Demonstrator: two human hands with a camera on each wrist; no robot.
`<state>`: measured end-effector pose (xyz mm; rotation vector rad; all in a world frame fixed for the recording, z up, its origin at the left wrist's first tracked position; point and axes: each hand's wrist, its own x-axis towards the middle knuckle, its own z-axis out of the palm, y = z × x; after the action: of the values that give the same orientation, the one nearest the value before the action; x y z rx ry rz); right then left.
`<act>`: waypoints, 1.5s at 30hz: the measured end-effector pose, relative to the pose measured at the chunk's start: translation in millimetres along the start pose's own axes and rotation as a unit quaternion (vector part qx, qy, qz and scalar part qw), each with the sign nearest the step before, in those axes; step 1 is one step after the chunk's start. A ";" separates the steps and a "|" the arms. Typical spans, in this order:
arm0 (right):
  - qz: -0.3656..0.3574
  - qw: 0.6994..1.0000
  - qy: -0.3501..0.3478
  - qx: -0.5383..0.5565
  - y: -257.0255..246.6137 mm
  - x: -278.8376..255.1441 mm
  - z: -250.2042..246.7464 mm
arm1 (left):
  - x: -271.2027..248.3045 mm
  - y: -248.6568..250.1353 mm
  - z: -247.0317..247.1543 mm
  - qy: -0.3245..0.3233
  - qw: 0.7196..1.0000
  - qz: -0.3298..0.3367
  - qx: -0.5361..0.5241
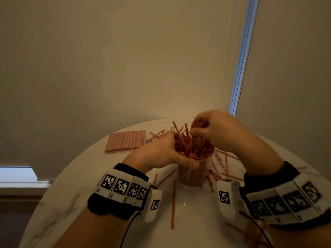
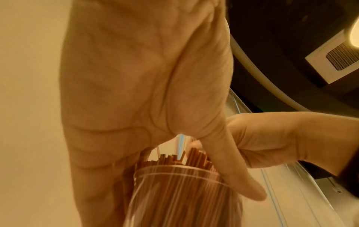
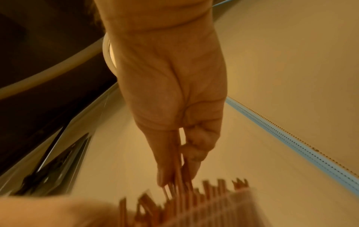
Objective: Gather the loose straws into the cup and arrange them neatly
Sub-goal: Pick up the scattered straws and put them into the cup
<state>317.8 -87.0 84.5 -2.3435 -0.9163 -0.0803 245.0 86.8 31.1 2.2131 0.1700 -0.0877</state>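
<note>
The left hand [image 1: 161, 151] grips the clear cup [image 1: 194, 174] at its rim, thumb across the near wall, holding it upright on the bench [image 1: 188, 212]. The right hand [image 1: 213, 129], directly above the cup's far side, pinches a few straws [image 1: 192, 127] whose long axes run nearly vertical, tips down among the packed ones. Loose straws [image 1: 217, 167] lie flat beneath the right wrist, nearer that hand; a wrapped pack [image 1: 125, 142] lies beyond the left hand.
</note>
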 end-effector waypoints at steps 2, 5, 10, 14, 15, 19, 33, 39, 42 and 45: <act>0.004 0.994 -0.056 -0.089 0.3 0.0 11.8 | 1.0 -0.7 0.3 0.004 1.000 0.005 -0.001; 0.005 0.981 -0.095 -0.169 2.7 2.5 25.4 | 1.9 -1.7 0.0 0.011 1.000 0.000 0.014; 0.020 0.999 -0.004 -0.030 4.4 8.9 21.6 | 2.0 -2.2 0.0 0.011 1.000 0.006 0.028; 0.029 0.992 -0.110 -0.053 6.1 5.8 23.7 | 1.7 -3.7 -1.0 0.016 0.999 0.006 0.028; 0.026 0.992 -0.110 -0.053 6.9 4.8 21.5 | 1.5 -3.8 -1.2 0.015 0.999 0.007 0.028; -0.011 0.990 -0.144 0.005 10.2 0.2 -1.2 | 1.4 -4.1 -1.8 0.012 1.000 0.004 0.025; -0.010 0.999 -0.015 -0.044 -9.0 9.3 31.6 | 3.4 -8.2 -7.0 -0.007 1.000 -0.001 0.023; -0.001 0.998 -0.063 -0.009 -3.0 -0.4 2.2 | -9.5 -14.8 -26.3 -0.048 0.972 -0.088 0.214; 0.008 0.999 -0.032 -0.001 1.6 -5.2 -11.9 | -12.0 -15.2 -16.4 -0.071 0.927 -0.175 0.324; 0.028 0.999 0.016 -0.019 13.5 -10.3 -23.3 | -8.6 -11.5 2.9 -0.086 0.899 -0.209 0.376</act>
<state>322.2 -114.0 93.5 -2.3945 -0.8408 -0.1122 234.7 90.6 21.3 2.8774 0.5956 -0.6864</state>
